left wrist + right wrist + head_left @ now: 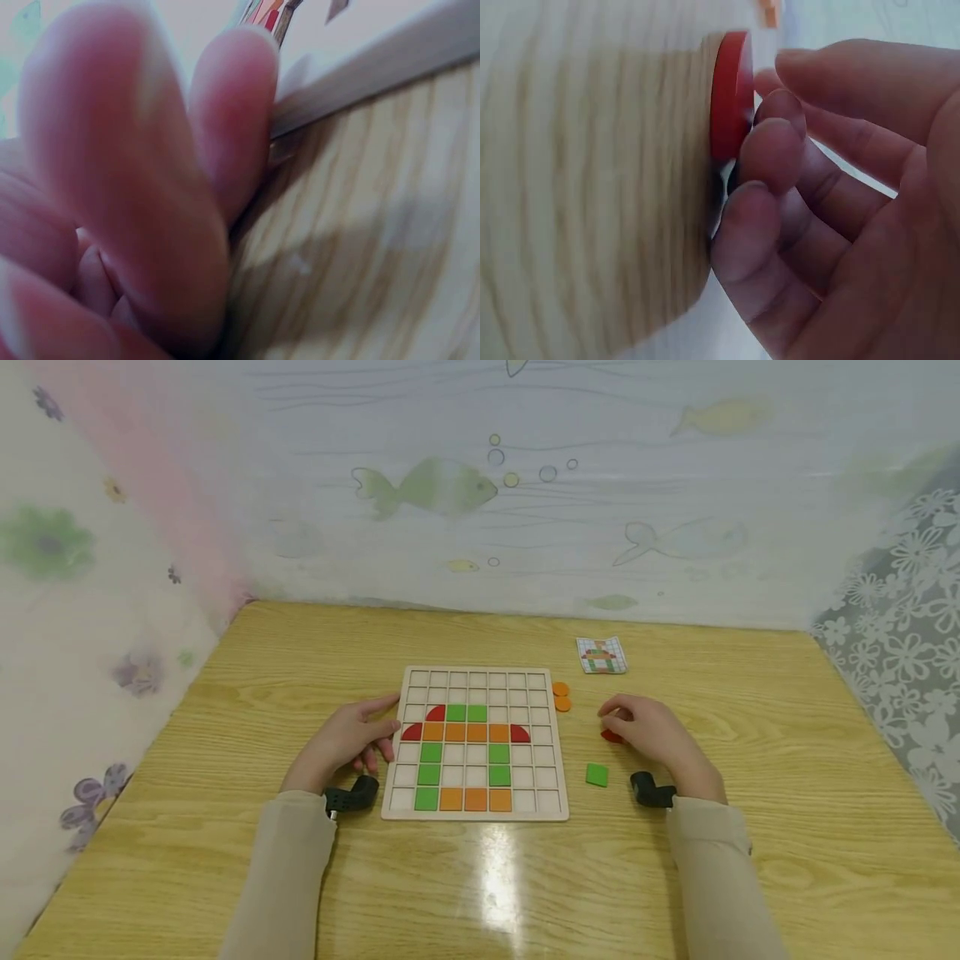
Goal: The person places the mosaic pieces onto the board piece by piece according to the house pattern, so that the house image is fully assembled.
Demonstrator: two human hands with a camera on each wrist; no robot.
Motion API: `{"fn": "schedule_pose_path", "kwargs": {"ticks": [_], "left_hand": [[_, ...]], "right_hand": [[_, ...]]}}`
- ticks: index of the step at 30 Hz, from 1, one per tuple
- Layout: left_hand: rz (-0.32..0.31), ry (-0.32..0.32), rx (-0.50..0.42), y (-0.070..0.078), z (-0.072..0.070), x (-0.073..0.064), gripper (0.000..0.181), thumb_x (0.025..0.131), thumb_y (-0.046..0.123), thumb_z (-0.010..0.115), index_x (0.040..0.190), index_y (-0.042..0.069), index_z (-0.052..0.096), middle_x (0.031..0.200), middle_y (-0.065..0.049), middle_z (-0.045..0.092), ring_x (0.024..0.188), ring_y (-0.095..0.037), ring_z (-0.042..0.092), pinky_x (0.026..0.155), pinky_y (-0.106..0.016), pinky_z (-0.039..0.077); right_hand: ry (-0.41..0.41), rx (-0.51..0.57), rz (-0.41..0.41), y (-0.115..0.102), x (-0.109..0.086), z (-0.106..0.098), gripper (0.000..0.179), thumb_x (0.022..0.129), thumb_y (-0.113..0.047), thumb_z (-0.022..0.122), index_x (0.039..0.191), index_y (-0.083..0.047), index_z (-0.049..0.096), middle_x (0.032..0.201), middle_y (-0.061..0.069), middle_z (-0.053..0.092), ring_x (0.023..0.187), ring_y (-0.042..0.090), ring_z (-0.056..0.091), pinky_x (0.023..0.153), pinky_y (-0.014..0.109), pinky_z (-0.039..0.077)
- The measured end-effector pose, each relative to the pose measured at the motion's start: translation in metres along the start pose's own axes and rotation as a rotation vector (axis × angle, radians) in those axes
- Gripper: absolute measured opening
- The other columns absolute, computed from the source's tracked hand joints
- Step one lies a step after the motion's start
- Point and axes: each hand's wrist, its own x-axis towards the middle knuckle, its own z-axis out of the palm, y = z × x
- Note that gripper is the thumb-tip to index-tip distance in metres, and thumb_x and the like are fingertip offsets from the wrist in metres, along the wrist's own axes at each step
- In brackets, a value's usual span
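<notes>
A wooden grid board lies on the table, bearing red quarter-round pieces, green squares and orange squares. My left hand rests at its left edge, thumb and fingertips touching the rim. In the left wrist view, blurred fingers lie close to the board's side. Right of the board, my right hand is over a red curved piece. The right wrist view has loosely bent fingertips at this red piece, with the thumb apart from it.
A loose green square lies between the board and my right hand. Two orange round pieces sit by the board's right edge. Farther back is a small pattern card. Patterned cloth borders the table's back.
</notes>
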Motion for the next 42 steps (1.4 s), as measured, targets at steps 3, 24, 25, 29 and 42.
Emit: {"fn": "schedule_pose_path", "kwargs": {"ticks": [3,24,25,29,42], "left_hand": [[0.001,0.002,-0.002,0.000,0.000,0.000,0.053,0.089,0.035,0.054,0.137,0.036,0.031,0.070,-0.017,0.062,0.042,-0.019,0.052,0.039,-0.028,0.041],[0.005,-0.003,0.008,0.000,-0.001,0.002,0.054,0.089,0.036,0.054,0.138,0.036,0.030,0.070,-0.017,0.063,0.043,-0.020,0.053,0.039,-0.028,0.041],[0.005,-0.003,0.006,0.000,-0.001,0.001,0.054,0.089,0.036,0.054,0.138,0.036,0.030,0.070,-0.017,0.063,0.043,-0.020,0.053,0.039,-0.028,0.041],[0.001,-0.001,-0.001,0.000,-0.001,0.000,0.054,0.089,0.035,0.054,0.138,0.036,0.030,0.070,-0.017,0.063,0.042,-0.019,0.052,0.039,-0.027,0.041],[0.008,-0.005,0.019,0.001,-0.001,0.001,0.054,0.089,0.035,0.053,0.138,0.035,0.030,0.070,-0.017,0.063,0.043,-0.020,0.053,0.040,-0.028,0.042]], "right_hand": [[-0.022,-0.001,-0.007,0.005,-0.002,-0.002,0.023,0.090,-0.026,0.054,0.106,-0.010,0.061,0.092,0.004,0.061,0.082,0.020,0.053,0.077,0.040,0.041],[-0.136,0.082,-0.026,0.008,-0.007,-0.008,0.017,0.081,-0.014,0.065,0.097,-0.011,0.059,0.087,0.004,0.056,0.074,0.019,0.048,0.067,0.032,0.040],[-0.137,0.084,-0.024,0.008,-0.007,-0.008,0.017,0.082,-0.014,0.065,0.097,-0.011,0.059,0.087,0.004,0.056,0.074,0.019,0.048,0.067,0.032,0.040],[-0.132,0.079,-0.015,0.007,-0.006,-0.008,0.015,0.083,-0.015,0.064,0.096,-0.011,0.058,0.087,0.003,0.056,0.074,0.019,0.048,0.067,0.032,0.040],[-0.060,-0.036,-0.045,0.007,-0.004,-0.008,0.024,0.090,-0.019,0.054,0.113,-0.013,0.058,0.100,0.009,0.058,0.083,0.022,0.052,0.069,0.036,0.042]]}}
